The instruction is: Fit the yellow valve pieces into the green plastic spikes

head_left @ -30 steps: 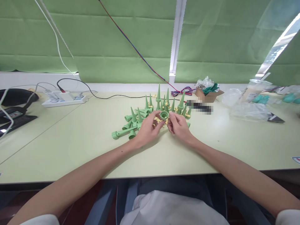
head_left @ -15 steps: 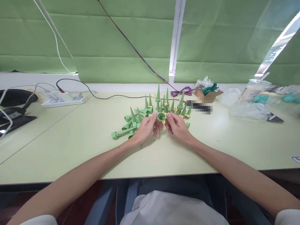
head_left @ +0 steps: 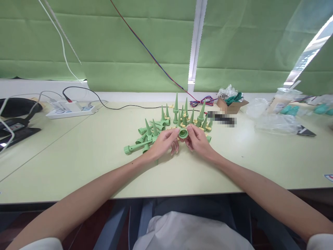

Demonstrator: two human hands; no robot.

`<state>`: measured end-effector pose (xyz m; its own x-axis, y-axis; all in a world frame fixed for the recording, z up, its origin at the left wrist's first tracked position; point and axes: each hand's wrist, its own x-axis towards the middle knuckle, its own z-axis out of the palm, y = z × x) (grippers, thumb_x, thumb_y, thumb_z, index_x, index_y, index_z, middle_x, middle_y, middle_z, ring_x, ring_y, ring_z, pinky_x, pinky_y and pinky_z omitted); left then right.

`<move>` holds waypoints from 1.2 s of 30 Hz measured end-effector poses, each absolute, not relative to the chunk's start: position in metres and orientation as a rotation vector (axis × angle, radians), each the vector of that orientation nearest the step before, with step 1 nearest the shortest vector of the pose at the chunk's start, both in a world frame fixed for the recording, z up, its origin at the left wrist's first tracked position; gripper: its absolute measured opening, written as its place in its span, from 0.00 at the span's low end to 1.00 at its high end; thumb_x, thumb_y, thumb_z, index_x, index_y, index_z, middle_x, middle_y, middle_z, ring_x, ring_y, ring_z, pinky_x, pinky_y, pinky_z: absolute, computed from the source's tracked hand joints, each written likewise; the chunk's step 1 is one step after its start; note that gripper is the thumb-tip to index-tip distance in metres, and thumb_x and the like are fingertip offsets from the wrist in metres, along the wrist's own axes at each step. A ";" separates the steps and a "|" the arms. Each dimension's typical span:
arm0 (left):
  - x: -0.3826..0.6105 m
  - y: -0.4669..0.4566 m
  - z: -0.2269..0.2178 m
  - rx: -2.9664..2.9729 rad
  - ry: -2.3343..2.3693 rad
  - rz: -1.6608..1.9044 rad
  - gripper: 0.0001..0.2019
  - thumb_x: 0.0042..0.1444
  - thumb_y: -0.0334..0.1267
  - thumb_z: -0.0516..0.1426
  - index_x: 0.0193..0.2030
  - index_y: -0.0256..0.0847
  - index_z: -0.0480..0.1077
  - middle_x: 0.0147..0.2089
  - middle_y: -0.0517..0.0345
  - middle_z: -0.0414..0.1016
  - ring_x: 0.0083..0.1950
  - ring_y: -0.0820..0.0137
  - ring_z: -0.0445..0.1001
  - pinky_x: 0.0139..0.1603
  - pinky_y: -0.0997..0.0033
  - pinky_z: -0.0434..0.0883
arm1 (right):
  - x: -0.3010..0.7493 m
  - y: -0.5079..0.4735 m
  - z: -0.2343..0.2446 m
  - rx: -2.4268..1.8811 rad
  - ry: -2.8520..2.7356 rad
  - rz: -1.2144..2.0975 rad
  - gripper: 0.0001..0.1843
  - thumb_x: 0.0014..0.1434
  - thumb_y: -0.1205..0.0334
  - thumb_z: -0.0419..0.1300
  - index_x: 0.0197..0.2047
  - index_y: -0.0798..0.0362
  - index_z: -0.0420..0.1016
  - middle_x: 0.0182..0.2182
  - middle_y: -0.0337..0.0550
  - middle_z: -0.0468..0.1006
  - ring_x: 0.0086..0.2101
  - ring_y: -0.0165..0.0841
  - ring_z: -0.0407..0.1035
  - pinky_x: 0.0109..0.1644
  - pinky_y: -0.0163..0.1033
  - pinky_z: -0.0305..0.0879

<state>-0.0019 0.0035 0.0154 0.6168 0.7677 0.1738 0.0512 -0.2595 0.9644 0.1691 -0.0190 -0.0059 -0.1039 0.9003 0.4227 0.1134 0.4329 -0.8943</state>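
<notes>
Between my two hands is a green plastic watering spike (head_left: pixel 183 133), its round hollow end turned up toward me and the rest hidden behind it. The thumb and fingers of my left hand (head_left: pixel 166 140) pinch its left rim. My right hand (head_left: pixel 198 140) grips the rim from the other side, thumb on top. Just beyond stand several upright green spikes (head_left: pixel 176 104) with small yellow valves (head_left: pixel 208 128). To the left of my left hand, more spikes lie in a loose heap, one long tube with a ribbed cap (head_left: pixel 127 150) among them.
A white power strip (head_left: pixel 71 111) with plugs lies at the back left, black devices (head_left: pixel 18 125) beside it. Behind the spikes are a coiled red-and-blue wire (head_left: pixel 205 101) and a small cardboard box (head_left: pixel 230 106). A drink cup (head_left: pixel 282 100) and clear plastic bags (head_left: pixel 275 123) are on the right.
The held spike has shifted slightly right and down, its open end now tilted differently. Both hands keep hold of it, and the left fingers have moved a little to the right.
</notes>
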 end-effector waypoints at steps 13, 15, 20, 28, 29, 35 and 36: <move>-0.002 0.005 0.009 1.906 0.723 0.836 0.17 0.62 0.53 0.55 0.38 0.39 0.67 0.31 0.58 0.70 0.24 0.73 0.72 0.18 0.76 0.67 | 0.169 -0.019 -0.001 -0.957 -1.461 0.898 0.26 0.63 0.36 0.52 0.27 0.49 0.56 0.18 0.29 0.54 0.13 0.22 0.53 0.15 0.33 0.46; -0.001 0.006 0.009 1.926 0.700 0.865 0.16 0.61 0.52 0.55 0.38 0.39 0.68 0.38 0.56 0.69 0.25 0.74 0.72 0.19 0.76 0.69 | 0.169 -0.018 -0.001 -0.958 -1.453 0.903 0.27 0.63 0.35 0.52 0.27 0.50 0.56 0.19 0.29 0.55 0.13 0.22 0.53 0.14 0.33 0.46; -0.001 0.008 0.006 2.004 0.692 0.904 0.15 0.62 0.50 0.55 0.41 0.39 0.70 0.44 0.53 0.66 0.26 0.77 0.71 0.21 0.78 0.71 | 0.169 -0.018 -0.001 -0.956 -1.459 0.891 0.27 0.63 0.35 0.52 0.26 0.49 0.55 0.17 0.28 0.53 0.13 0.22 0.52 0.15 0.33 0.46; -0.003 0.010 0.001 2.205 0.694 0.976 0.11 0.65 0.44 0.53 0.40 0.39 0.70 0.47 0.51 0.66 0.30 0.78 0.68 0.26 0.77 0.73 | 0.171 -0.016 -0.002 -1.019 -1.509 0.821 0.29 0.66 0.40 0.51 0.19 0.50 0.56 0.09 0.31 0.58 0.13 0.25 0.50 0.22 0.36 0.53; -0.003 0.011 0.000 2.233 0.695 0.979 0.10 0.65 0.43 0.53 0.40 0.39 0.70 0.48 0.50 0.66 0.30 0.78 0.68 0.27 0.76 0.73 | 0.171 -0.015 -0.002 -1.029 -1.512 0.810 0.30 0.66 0.41 0.51 0.18 0.50 0.56 0.09 0.32 0.58 0.13 0.25 0.50 0.22 0.36 0.53; -0.003 0.011 -0.001 2.336 0.696 1.008 0.09 0.65 0.38 0.52 0.43 0.40 0.72 0.52 0.49 0.67 0.30 0.78 0.69 0.32 0.73 0.74 | 0.171 -0.015 -0.003 -1.046 -1.528 0.808 0.32 0.68 0.45 0.49 0.16 0.51 0.56 0.09 0.33 0.58 0.13 0.25 0.51 0.24 0.36 0.55; -0.003 0.011 0.000 2.352 0.706 1.017 0.09 0.65 0.37 0.52 0.44 0.40 0.72 0.52 0.49 0.67 0.31 0.78 0.69 0.33 0.73 0.74 | 0.171 -0.015 -0.003 -1.040 -1.526 0.815 0.32 0.69 0.45 0.49 0.16 0.51 0.56 0.09 0.33 0.59 0.13 0.25 0.51 0.24 0.36 0.55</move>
<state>-0.0032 0.0111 0.0000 0.5909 0.6210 0.5150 0.2655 -0.7525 0.6027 0.1709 -0.0153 -0.0033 -0.0523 0.9222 0.3833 0.1938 0.3859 -0.9020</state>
